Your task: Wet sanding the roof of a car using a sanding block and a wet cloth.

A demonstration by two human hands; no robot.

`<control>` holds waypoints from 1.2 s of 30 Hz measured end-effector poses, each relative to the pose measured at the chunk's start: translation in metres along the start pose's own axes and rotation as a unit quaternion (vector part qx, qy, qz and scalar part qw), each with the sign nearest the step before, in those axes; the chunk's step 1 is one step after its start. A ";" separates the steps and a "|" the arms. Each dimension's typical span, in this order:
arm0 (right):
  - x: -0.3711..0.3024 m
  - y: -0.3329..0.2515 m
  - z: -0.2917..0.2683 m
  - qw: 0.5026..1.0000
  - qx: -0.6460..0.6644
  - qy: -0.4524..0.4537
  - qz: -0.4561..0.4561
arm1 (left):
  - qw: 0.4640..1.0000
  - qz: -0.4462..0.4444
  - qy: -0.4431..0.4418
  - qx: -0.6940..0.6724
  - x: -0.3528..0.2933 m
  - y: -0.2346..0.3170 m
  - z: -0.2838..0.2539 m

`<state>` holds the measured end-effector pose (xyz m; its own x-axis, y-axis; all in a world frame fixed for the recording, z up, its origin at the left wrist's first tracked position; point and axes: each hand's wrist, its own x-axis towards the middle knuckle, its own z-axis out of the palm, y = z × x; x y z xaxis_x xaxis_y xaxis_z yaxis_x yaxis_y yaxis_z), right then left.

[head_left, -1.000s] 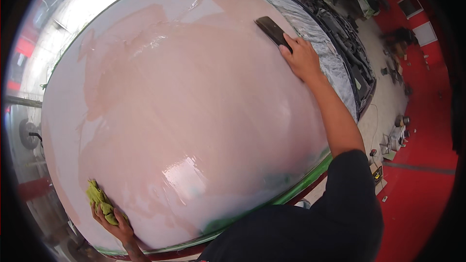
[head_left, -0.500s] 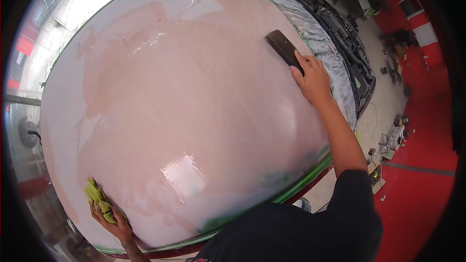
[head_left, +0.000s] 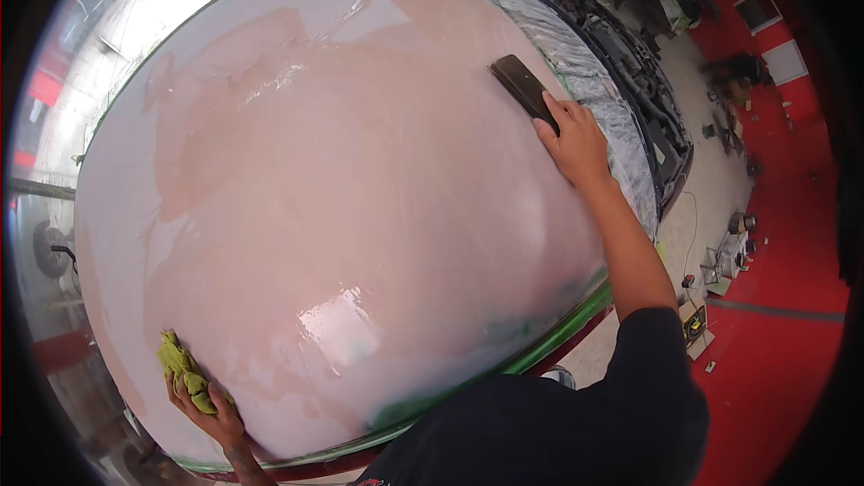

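Observation:
A broad, curved car roof panel [head_left: 360, 189] spreads out before me, coated pinkish and pale, with wet, shiny patches. My right hand [head_left: 577, 142] reaches to its far right side, closed round the near end of a long dark sanding block [head_left: 523, 88]. The block's underside is hidden against the surface. At the near left, my left hand [head_left: 205, 414] grips a crumpled yellow-green cloth [head_left: 181, 369] and rests it on the panel. Green masking tape [head_left: 576, 313] runs along the near edge.
Clear plastic sheeting [head_left: 576, 58] borders the panel on the right, beside an exposed engine bay [head_left: 643, 94]. Beyond it lie a red floor [head_left: 765, 378], a cable and several tools. A dark wheel [head_left: 51, 249] shows at the far left.
My right hand and the sanding block have shifted very slightly up and to the left. My left hand stays in place with the cloth.

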<state>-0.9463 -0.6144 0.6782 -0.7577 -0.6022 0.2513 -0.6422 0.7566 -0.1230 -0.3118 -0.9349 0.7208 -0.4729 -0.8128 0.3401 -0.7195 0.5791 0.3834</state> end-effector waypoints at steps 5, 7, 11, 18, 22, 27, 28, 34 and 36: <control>0.100 0.018 0.019 0.997 -0.033 -0.009 0.067 | 1.000 0.005 -0.003 -0.017 0.007 0.005 0.014; 0.092 0.019 0.020 0.996 -0.034 -0.018 0.079 | 1.000 -0.001 -0.007 -0.025 0.004 0.008 0.013; -0.019 0.008 -0.007 0.999 0.031 0.005 0.011 | 1.000 -0.002 0.004 -0.012 0.002 0.002 0.009; -0.143 -0.013 -0.055 0.998 0.040 0.040 -0.013 | 1.000 -0.004 0.008 0.010 0.002 -0.001 0.006; -0.014 0.021 -0.011 0.998 0.000 0.045 0.041 | 0.999 0.033 0.000 -0.007 0.006 -0.001 0.010; 0.014 0.031 0.008 0.998 -0.006 0.034 0.054 | 1.000 0.013 0.003 -0.009 0.005 -0.004 0.016; -0.004 0.023 0.005 0.998 -0.005 0.033 0.052 | 1.000 0.011 0.004 -0.008 0.004 -0.004 0.015; -0.060 0.005 -0.017 0.999 -0.001 0.048 0.013 | 1.000 0.015 0.005 -0.006 0.003 -0.001 0.006; 0.003 0.024 -0.005 0.997 -0.025 0.042 0.054 | 1.000 0.011 0.002 -0.025 0.008 0.003 0.012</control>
<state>-0.9632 -0.5971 0.6804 -0.8088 -0.4942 0.3189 -0.5486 0.8293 -0.1061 -0.3237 -0.9408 0.7139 -0.4861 -0.7998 0.3522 -0.6826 0.5992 0.4183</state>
